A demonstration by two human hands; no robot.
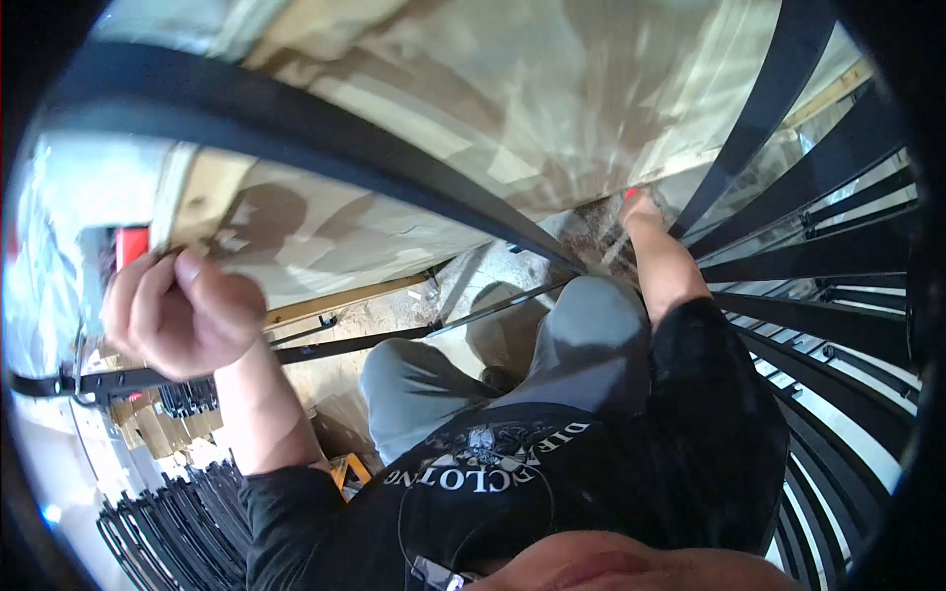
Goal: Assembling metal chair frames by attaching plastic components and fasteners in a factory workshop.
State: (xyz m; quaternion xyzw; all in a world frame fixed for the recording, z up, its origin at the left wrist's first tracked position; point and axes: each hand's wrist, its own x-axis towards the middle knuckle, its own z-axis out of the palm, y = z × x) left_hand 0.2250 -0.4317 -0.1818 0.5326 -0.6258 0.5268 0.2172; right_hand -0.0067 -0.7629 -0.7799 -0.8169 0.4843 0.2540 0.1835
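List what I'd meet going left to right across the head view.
Left hand with curled fingers → orange object → left knee in grey trousers → right hand → fanned black slats.

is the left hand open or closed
Closed: the left hand has curled fingers and a thumb bent toward them; whether it grips anything, cannot tell.

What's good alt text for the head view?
A person's left hand is curled near a pale wood-edged panel; the right hand reaches low by its edge. Whether either holds anything is unclear. Dark bars flank a black T-shirt.
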